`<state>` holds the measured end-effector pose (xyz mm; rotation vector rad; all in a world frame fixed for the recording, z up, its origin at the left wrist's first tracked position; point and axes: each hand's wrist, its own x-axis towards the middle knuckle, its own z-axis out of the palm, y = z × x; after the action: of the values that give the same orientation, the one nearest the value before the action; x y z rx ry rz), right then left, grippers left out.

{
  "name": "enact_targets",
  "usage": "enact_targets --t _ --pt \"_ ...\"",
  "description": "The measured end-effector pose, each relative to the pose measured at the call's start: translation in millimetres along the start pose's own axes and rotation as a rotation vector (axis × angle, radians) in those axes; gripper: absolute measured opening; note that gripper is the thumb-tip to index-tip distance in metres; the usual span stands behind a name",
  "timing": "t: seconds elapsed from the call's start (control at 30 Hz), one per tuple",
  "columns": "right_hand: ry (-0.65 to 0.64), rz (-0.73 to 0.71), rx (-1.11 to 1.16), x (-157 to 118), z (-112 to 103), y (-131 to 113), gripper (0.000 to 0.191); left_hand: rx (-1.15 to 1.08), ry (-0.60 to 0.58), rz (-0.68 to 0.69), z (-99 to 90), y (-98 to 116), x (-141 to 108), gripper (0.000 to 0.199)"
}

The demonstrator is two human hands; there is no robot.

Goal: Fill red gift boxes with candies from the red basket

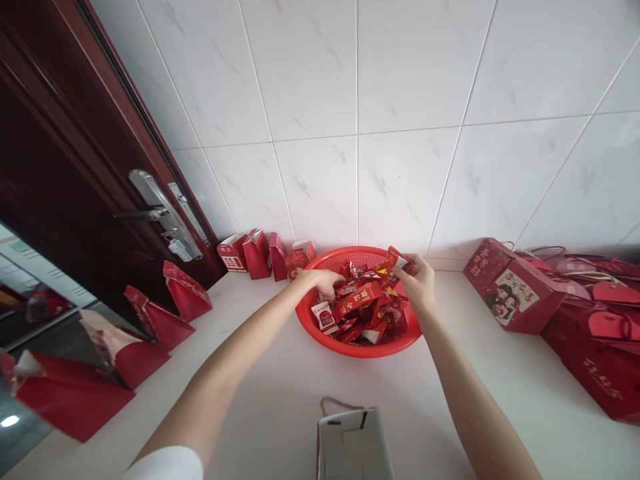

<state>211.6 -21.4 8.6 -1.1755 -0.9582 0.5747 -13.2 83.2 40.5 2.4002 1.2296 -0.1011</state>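
Note:
A red plastic basket [360,351] full of wrapped candies [357,300] stands on the white table near the wall. My right hand [419,283] is over the basket's right side, its fingers closed on a red candy packet [395,259]. On the left side of the basket, my left hand [326,283] reaches down among the candies with bent fingers. Its fingertips are partly hidden, so what it grips cannot be made out. Just below the left hand lies a white and red candy [325,317] marked "CANDY". An open box [354,443] with a twisted cord handle sits in front of me, its pale inside showing.
Small red boxes [257,255] line the wall left of the basket. Several open red gift boxes [187,291] follow the table's left edge, beside a dark door [75,133]. At right, a printed red box [515,287] stands by piled red gift bags [595,353].

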Motion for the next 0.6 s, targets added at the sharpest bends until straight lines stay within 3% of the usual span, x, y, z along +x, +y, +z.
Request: enact_targets --t 0.1,0.3,0.47,0.6 --pt "0.031 -0.066 -0.077 -1 -1 1 0.035 0.095 -0.064 -0.034 11.1 9 4 0.058" --pt "0.052 -0.119 -0.196 -1 -1 2 0.029 -0.015 0.032 0.089 21.0 25 1 0.015" --pt "0.007 -0.095 -0.236 -4 0 2 0.028 -0.299 0.033 0.193 16.7 37 -4 0.021" --pt "-0.067 -0.061 -0.146 -9 2 -8 0.025 -0.608 0.000 0.164 13.0 46 -11 0.032"
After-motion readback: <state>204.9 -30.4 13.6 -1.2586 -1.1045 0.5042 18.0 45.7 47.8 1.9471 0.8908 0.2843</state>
